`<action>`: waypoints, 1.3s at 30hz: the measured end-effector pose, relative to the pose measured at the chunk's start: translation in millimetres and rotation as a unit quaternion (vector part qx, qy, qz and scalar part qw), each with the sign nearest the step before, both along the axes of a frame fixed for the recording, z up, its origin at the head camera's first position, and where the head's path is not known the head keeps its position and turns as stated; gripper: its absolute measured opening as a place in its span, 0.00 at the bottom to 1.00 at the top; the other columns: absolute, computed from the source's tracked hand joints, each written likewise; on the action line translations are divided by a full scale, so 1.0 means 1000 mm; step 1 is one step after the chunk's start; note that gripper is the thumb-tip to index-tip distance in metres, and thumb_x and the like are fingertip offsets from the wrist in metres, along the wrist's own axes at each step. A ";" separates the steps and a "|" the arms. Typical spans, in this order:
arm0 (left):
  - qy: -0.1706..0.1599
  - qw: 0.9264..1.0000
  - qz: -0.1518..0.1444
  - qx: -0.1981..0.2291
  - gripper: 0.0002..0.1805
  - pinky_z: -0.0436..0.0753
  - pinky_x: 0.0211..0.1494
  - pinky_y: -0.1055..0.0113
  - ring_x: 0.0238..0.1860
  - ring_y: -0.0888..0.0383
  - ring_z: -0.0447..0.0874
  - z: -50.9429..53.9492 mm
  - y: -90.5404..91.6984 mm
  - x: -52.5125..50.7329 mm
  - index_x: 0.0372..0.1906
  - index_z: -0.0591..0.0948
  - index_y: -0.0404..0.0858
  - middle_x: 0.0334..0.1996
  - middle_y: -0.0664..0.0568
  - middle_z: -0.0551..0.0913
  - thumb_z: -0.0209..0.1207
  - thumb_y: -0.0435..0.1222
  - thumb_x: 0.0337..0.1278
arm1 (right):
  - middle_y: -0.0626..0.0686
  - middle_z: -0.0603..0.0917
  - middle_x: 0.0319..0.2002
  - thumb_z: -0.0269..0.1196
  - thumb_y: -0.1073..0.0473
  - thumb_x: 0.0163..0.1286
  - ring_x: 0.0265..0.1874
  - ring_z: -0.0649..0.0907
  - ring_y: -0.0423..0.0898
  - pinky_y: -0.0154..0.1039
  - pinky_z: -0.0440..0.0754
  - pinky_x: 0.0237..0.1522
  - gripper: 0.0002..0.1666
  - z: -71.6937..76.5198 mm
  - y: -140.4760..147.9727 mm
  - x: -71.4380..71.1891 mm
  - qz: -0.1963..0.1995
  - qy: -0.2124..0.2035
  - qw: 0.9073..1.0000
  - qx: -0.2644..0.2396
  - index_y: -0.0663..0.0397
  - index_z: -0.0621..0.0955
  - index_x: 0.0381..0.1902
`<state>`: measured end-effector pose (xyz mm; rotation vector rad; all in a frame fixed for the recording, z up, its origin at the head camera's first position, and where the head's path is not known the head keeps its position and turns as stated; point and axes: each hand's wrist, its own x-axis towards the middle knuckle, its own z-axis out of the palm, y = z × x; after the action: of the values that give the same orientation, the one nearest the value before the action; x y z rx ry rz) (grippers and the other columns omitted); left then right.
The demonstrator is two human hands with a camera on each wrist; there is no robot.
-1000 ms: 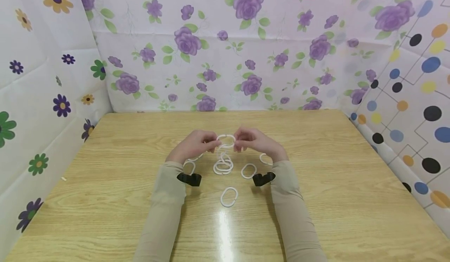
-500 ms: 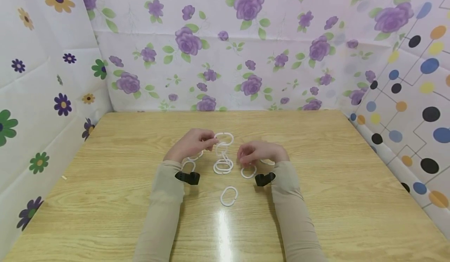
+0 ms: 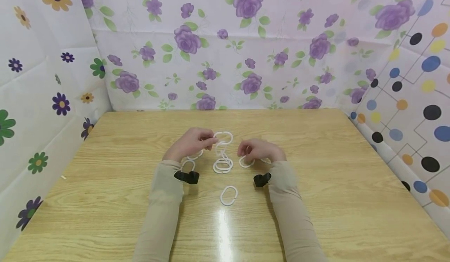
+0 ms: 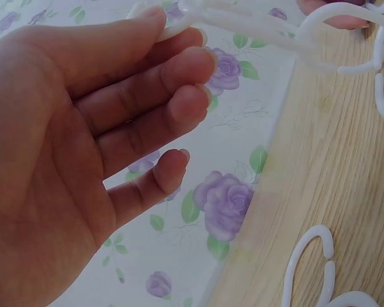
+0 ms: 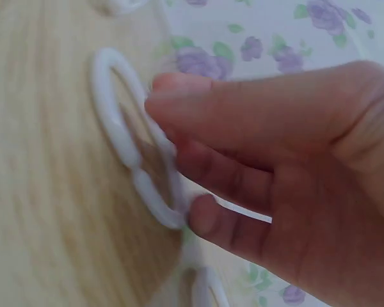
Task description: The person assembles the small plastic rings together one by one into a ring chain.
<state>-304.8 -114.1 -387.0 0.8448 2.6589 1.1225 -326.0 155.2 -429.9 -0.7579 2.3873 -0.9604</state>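
Observation:
My left hand [image 3: 191, 142] pinches the end of a white oval plastic link [image 3: 232, 138] between thumb and index finger. From that raised link hangs a short chain of white links [image 3: 223, 160], whose lower ones rest in a heap on the table. Just right of the chain, my right hand [image 3: 260, 149] pinches a separate white link [image 3: 247, 167]. In the right wrist view this link [image 5: 112, 121] is tilted, with a small gap in its side; the thumb covers part of its edge.
One loose link [image 3: 221, 196] lies nearer on the wooden table [image 3: 105, 199]. Further links [image 3: 188, 161] lie under my left wrist, and another [image 3: 266, 161] is partly hidden by my right hand. Patterned cloths [image 3: 225, 74] enclose the table's back and sides.
My right hand has let go of the chain's top link, come down to a loose link and picked it up. The left hand keeps holding the top link, slightly further left.

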 end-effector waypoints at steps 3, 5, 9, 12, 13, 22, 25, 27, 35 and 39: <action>-0.001 1.000 -0.004 0.002 0.16 0.74 0.37 0.64 0.33 0.47 0.80 -0.001 0.000 -0.001 0.34 0.82 0.37 0.26 0.52 0.82 0.54 0.44 0.70 | 0.54 0.78 0.33 0.62 0.75 0.52 0.33 0.74 0.43 0.33 0.72 0.37 0.14 0.000 -0.004 0.000 -0.006 0.018 1.000 0.018 0.62 0.80 0.38; -0.001 1.000 -0.006 0.003 0.16 0.73 0.36 0.64 0.33 0.46 0.80 -0.001 0.000 -0.001 0.34 0.82 0.36 0.25 0.51 0.82 0.54 0.44 0.70 | 0.52 0.77 0.30 0.62 0.76 0.52 0.31 0.74 0.42 0.33 0.72 0.35 0.12 0.000 -0.006 0.000 -0.002 0.028 0.999 0.032 0.61 0.80 0.36; 0.000 1.000 -0.005 0.002 0.16 0.73 0.36 0.64 0.33 0.47 0.80 -0.002 0.000 -0.001 0.33 0.82 0.36 0.25 0.51 0.82 0.54 0.44 0.69 | 0.49 0.77 0.29 0.63 0.73 0.57 0.30 0.74 0.41 0.32 0.72 0.35 0.09 0.001 -0.008 0.000 0.008 0.049 0.997 0.061 0.58 0.80 0.34; -0.005 1.000 -0.003 0.002 0.15 0.73 0.37 0.64 0.34 0.46 0.80 -0.002 0.000 -0.001 0.33 0.82 0.37 0.26 0.51 0.82 0.54 0.44 0.70 | 0.50 0.78 0.30 0.62 0.71 0.62 0.31 0.74 0.41 0.32 0.72 0.35 0.06 0.001 -0.007 -0.001 0.014 0.062 0.996 0.071 0.57 0.80 0.35; -0.006 1.000 -0.002 0.001 0.15 0.73 0.37 0.64 0.34 0.45 0.80 -0.002 0.001 -0.001 0.33 0.82 0.38 0.26 0.51 0.82 0.54 0.44 0.70 | 0.51 0.79 0.31 0.60 0.70 0.63 0.31 0.74 0.41 0.32 0.72 0.36 0.05 0.000 -0.007 -0.001 0.016 0.068 0.995 0.072 0.57 0.80 0.36; -0.012 1.000 -0.002 -0.003 0.17 0.73 0.37 0.63 0.36 0.41 0.80 0.000 0.001 0.000 0.35 0.81 0.36 0.27 0.49 0.83 0.53 0.45 0.70 | 0.52 0.82 0.37 0.57 0.63 0.71 0.38 0.78 0.44 0.39 0.76 0.45 0.04 0.005 -0.005 -0.001 0.018 0.122 0.992 0.030 0.56 0.79 0.39; -0.011 1.000 -0.001 -0.004 0.17 0.72 0.36 0.63 0.35 0.42 0.80 0.001 0.002 0.001 0.34 0.81 0.35 0.27 0.48 0.83 0.53 0.45 0.70 | 0.50 0.79 0.32 0.57 0.62 0.72 0.32 0.75 0.42 0.36 0.73 0.39 0.04 0.007 -0.006 0.000 0.009 0.102 0.995 -0.006 0.58 0.77 0.40; -0.010 1.000 -0.002 -0.003 0.17 0.72 0.35 0.64 0.34 0.42 0.79 0.001 0.002 0.000 0.33 0.81 0.36 0.27 0.48 0.83 0.53 0.44 0.70 | 0.50 0.77 0.29 0.56 0.61 0.73 0.29 0.73 0.42 0.35 0.72 0.35 0.06 0.007 -0.007 0.000 0.001 0.085 0.996 -0.035 0.59 0.76 0.39; -0.006 1.000 -0.004 -0.003 0.16 0.73 0.35 0.64 0.33 0.45 0.80 -0.001 0.003 0.000 0.33 0.81 0.35 0.25 0.51 0.82 0.54 0.43 0.70 | 0.61 0.81 0.31 0.55 0.59 0.74 0.30 0.80 0.50 0.42 0.75 0.37 0.07 0.009 -0.003 -0.002 -0.055 0.062 0.991 -0.108 0.58 0.75 0.41; -0.006 1.000 -0.006 -0.007 0.16 0.73 0.34 0.65 0.29 0.51 0.78 -0.002 0.003 -0.001 0.31 0.81 0.36 0.25 0.51 0.81 0.54 0.44 0.69 | 0.58 0.82 0.31 0.55 0.59 0.74 0.28 0.81 0.48 0.44 0.75 0.36 0.06 0.011 -0.002 -0.003 -0.085 0.067 0.986 -0.130 0.57 0.76 0.41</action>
<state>-305.8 -110.7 -389.0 0.8485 2.6444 1.1023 -328.9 153.3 -418.4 -0.7413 2.5030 -1.3516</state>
